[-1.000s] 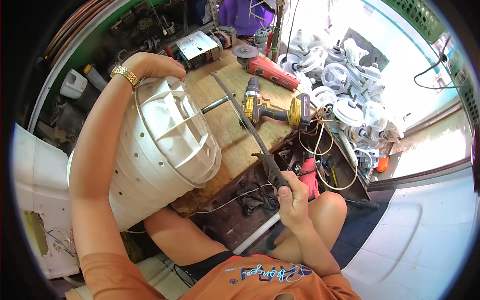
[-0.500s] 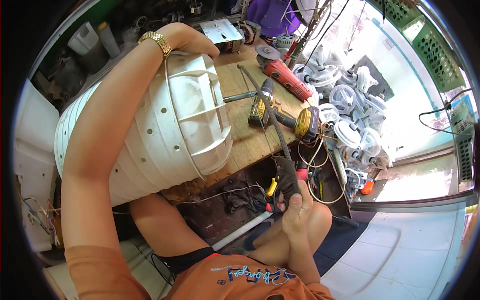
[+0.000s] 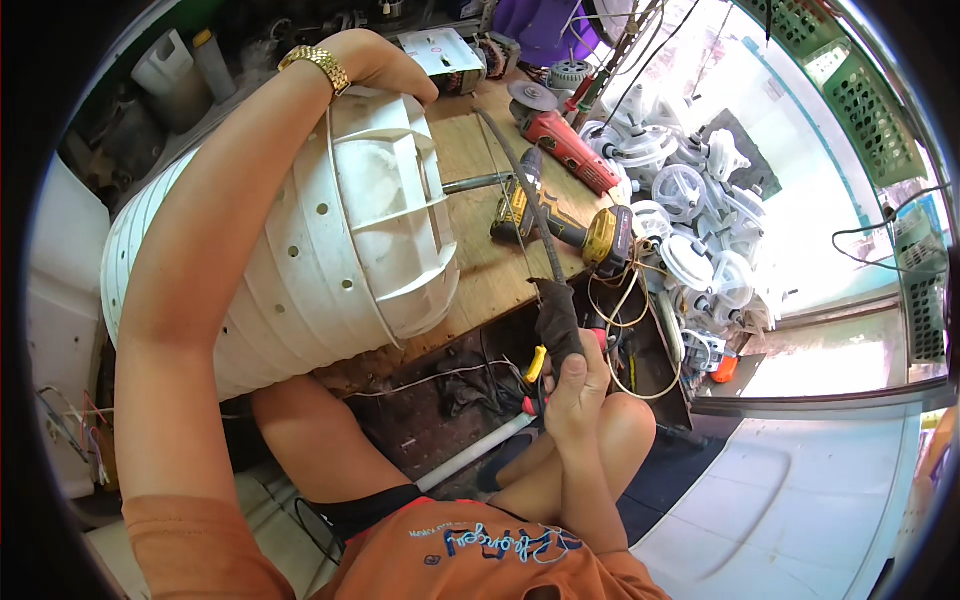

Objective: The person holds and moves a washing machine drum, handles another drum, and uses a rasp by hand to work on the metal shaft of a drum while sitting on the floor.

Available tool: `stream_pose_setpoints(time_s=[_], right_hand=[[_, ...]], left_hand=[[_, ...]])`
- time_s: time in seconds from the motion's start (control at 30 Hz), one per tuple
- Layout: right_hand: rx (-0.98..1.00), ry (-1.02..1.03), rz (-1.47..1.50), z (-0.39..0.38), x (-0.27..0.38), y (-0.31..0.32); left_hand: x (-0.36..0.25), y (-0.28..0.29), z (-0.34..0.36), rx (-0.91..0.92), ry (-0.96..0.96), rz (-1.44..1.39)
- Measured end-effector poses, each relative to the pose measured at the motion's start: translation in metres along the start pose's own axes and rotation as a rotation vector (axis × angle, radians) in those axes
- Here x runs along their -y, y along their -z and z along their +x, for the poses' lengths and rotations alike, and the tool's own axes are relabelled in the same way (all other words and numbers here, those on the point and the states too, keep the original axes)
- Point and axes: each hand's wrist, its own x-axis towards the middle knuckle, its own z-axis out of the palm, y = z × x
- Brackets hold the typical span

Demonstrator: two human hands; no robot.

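A large white ribbed plastic drum [image 3: 290, 270] with small holes lies on its side across the bench edge. My left arm reaches over it. My left hand [image 3: 385, 68] is curled over the top of its finned end, fingertips mostly hidden. From the middle of that end a metal shaft [image 3: 478, 184] sticks out to the right. In my right hand [image 3: 578, 385], closed around a dark cloth-wrapped handle, is a hacksaw [image 3: 545, 235] with a curved rod frame and a thin straight blade. Its frame passes over a yellow-black cordless drill [image 3: 518, 205], beyond the shaft's outer end.
A red angle grinder [image 3: 570, 150] lies behind the drill on the wooden bench [image 3: 490, 285]. Clear plastic parts [image 3: 690, 200] are heaped at the right. Motors and a purple tub [image 3: 540, 30] stand at the back. Loose cables [image 3: 625, 395] and a white pipe [image 3: 475, 455] lie below the edge.
My right hand has pushed the hacksaw a little forward, away from me. My left hand stays on the drum. The whole view has shifted slightly.
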Motion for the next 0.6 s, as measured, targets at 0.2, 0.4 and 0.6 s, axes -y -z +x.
stream_pose_setpoints(time_s=[0.2,0.4,0.6], right_hand=[[-0.004,0.05,-0.023,0.0,-0.004,0.0],[0.002,0.045,-0.002,0.0,0.0,-0.002],[-0.007,0.055,-0.061,0.006,-0.003,-0.005]], left_hand=[[-0.018,0.005,-0.019,0.0,0.021,0.032],[-0.005,0.003,-0.007,-0.024,0.022,0.025],[-0.012,0.003,-0.013,-0.008,0.022,0.033]])
